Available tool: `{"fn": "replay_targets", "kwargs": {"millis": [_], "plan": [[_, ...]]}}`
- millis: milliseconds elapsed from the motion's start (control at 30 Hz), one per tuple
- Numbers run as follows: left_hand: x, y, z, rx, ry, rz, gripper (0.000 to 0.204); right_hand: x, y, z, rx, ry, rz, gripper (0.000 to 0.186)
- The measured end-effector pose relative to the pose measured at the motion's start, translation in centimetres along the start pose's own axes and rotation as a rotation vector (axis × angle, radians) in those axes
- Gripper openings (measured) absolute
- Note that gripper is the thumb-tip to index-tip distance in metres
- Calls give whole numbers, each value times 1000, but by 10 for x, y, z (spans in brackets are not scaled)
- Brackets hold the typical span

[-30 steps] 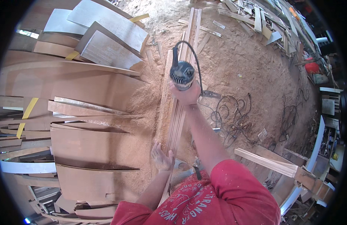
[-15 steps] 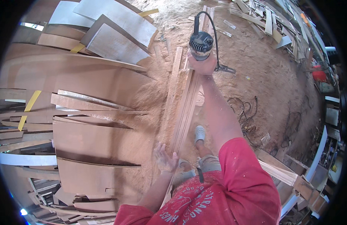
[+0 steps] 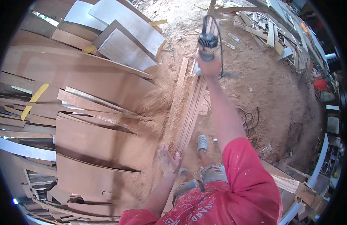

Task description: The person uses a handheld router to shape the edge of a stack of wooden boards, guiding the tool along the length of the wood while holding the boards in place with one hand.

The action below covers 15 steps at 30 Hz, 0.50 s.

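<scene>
My right hand (image 3: 210,67), arm stretched far forward, is closed around a black and grey corded trim router (image 3: 208,42). The tool stands on a long grooved wooden strip (image 3: 190,110), which runs away from my body. A pale, blurred base shows beside my fingers; the cutting bit is hidden. Nearer to me, my left hand (image 3: 169,159) lies against the strip's left side with fingers extended and thumb at its edge. To the left of the strip lies a second narrow board (image 3: 178,92), dusted with sawdust.
Large brown panels (image 3: 87,138) lean in stacks on the left, with white sheets (image 3: 130,50) farther off. Sawdust covers the floor (image 3: 271,90). Tangled cables (image 3: 250,118) lie right of my arm. Wood offcuts (image 3: 271,33) are heaped at the far right.
My right hand has pushed the router a little farther away along the grooved strip. The left hand stays at nearly the same place. The whole view has shifted slightly.
</scene>
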<state>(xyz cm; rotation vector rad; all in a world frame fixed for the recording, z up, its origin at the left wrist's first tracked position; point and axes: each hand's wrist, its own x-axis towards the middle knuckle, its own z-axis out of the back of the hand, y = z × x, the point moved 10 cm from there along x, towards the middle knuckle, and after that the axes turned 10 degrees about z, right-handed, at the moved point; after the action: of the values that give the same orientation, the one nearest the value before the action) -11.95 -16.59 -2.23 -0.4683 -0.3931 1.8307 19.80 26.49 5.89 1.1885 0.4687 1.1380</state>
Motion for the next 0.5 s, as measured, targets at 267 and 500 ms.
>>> {"fn": "replay_targets", "kwargs": {"millis": [267, 500], "plan": [[1, 8, -10, -55, -8, -19, 78, -220, 43, 22, 93, -2, -66, 65], [2, 13, -3, -84, -49, -47, 77, -322, 58, 29, 132, 45, -84, 68]]}}
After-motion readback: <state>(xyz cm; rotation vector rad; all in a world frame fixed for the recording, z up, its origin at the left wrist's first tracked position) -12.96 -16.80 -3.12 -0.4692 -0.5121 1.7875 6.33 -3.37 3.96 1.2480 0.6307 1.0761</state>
